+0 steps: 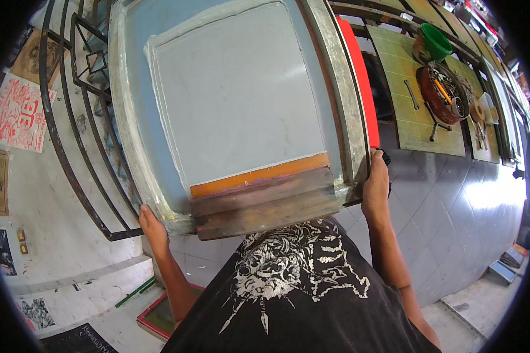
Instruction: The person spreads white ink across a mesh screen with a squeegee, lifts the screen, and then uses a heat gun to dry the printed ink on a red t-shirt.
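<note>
A large screen printing frame [348, 100] is in front of me, with pale grey ink [235, 100] spread over its blue-grey mesh [138, 76]. My left hand [153, 228] grips its near left corner, thumb on top. At the near right corner, my right hand [376, 185] holds the frame's side; most of its fingers are hidden underneath. A wooden squeegee [265, 206] with an orange blade [259, 175] lies across the near end of the screen, touched by neither hand. Something black, which I cannot make out, shows beside my right hand.
A flat red thing [362, 88] shows along the frame's right side. Black metal bars [79, 176] stand at left. On boards at right are a green bucket [434, 41], a round tub of tools [441, 91] and a wrench [411, 94]. A red-edged frame [159, 312] lies lower left.
</note>
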### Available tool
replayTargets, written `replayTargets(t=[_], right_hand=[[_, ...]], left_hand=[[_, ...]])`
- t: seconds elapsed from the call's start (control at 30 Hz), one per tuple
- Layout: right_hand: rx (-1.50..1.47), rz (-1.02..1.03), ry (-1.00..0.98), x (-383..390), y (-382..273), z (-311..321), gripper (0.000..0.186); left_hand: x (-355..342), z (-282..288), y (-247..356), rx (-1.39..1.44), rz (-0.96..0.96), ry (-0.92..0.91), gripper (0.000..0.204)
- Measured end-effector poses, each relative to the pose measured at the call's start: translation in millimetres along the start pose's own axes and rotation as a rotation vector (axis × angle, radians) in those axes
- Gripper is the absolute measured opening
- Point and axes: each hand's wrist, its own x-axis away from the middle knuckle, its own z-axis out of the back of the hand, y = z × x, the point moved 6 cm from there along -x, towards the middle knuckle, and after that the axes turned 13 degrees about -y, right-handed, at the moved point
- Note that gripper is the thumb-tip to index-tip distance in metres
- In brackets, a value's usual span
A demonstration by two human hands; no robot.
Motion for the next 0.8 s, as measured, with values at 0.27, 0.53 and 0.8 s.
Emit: replayTargets(t=[0.27, 0.53, 0.8], right_hand=[[-0.045, 0.047, -0.030, -6, 26, -1, 0.047], [0.129, 0.057, 0.015, -13, 68, -16, 0.044], [0.197, -0.025, -0.041, -9, 77, -67, 0.032]], left_hand=[[-18, -6, -25, -0.047, -0.025, -0.095, 0.061], [-55, 7, -74, -0.107, -0.017, -0.051, 0.066], [-69, 24, -109, -0.213, 0.108, 0.001, 0.076]])
